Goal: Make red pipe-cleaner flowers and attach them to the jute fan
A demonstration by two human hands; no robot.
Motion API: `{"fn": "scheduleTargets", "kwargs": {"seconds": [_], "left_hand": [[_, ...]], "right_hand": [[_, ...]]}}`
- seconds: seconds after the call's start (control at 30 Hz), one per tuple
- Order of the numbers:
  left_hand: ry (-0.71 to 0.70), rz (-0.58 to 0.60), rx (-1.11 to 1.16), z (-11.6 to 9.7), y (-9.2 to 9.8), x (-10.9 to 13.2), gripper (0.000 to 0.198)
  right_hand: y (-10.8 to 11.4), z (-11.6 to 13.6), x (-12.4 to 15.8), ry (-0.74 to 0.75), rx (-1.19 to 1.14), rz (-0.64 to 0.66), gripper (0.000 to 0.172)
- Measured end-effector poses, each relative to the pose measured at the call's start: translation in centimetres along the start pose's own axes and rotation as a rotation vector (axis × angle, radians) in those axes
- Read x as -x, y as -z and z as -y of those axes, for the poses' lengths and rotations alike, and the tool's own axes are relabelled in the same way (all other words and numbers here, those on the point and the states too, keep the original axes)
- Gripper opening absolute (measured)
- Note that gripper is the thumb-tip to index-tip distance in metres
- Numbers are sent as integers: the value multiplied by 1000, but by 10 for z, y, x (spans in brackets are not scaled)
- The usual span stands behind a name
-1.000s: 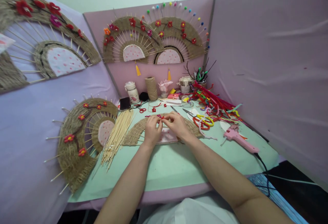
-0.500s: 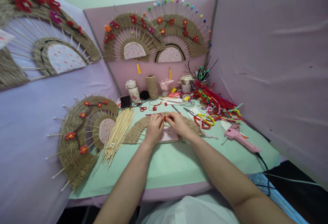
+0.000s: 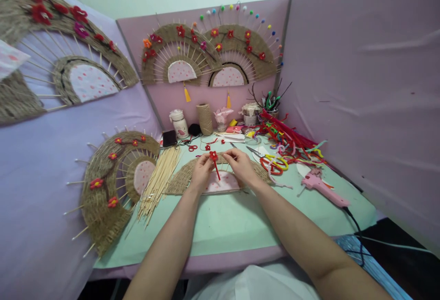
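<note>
My left hand point(image 3: 201, 172) pinches a small red pipe-cleaner flower point(image 3: 213, 155), whose red stem hangs down and to the right. My right hand point(image 3: 241, 166) is curled close beside it, fingers bent over the top edge of a woven jute fan point(image 3: 182, 178) that lies flat on the green table point(image 3: 227, 222). I cannot make out what the right fingers grip. The fan has a pink dotted half-circle centre point(image 3: 223, 183) between my wrists.
A bundle of bamboo sticks point(image 3: 158, 180) and a finished fan point(image 3: 110, 185) lie left. Scissors point(image 3: 271, 160), a heap of pipe cleaners point(image 3: 288, 142) and a pink glue gun point(image 3: 321, 185) lie right. Twine spool point(image 3: 205, 118), bottle point(image 3: 178, 123) and cups stand behind. Purple partition walls carry more fans.
The red flower, earlier hidden between my fingers, now stands clear in my left hand with its stem hanging. My hands have drawn slightly apart.
</note>
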State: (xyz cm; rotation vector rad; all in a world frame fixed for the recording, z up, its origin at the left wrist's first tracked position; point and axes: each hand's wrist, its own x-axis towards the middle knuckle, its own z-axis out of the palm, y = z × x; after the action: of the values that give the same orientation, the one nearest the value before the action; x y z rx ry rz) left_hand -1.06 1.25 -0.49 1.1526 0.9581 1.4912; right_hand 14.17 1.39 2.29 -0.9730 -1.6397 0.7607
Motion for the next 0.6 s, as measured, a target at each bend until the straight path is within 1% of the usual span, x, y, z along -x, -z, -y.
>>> {"fn": "scheduleTargets", "kwargs": {"seconds": [0.13,0.37,0.43,0.6], "left_hand": [[41,78,61,-2,-6,5,24],[59,138,-8,-2,-11,7,22],[59,139,3,-2,-12,8,21],[78,75,89,-4,-14,9,20]], "right_hand": [[-2,0,0,-29,-68,30,22],[1,3,-1,-65,-106,57,22],[1,3,-1,-80,-102,62,22],[0,5,0,-89,-104,79,21]]}}
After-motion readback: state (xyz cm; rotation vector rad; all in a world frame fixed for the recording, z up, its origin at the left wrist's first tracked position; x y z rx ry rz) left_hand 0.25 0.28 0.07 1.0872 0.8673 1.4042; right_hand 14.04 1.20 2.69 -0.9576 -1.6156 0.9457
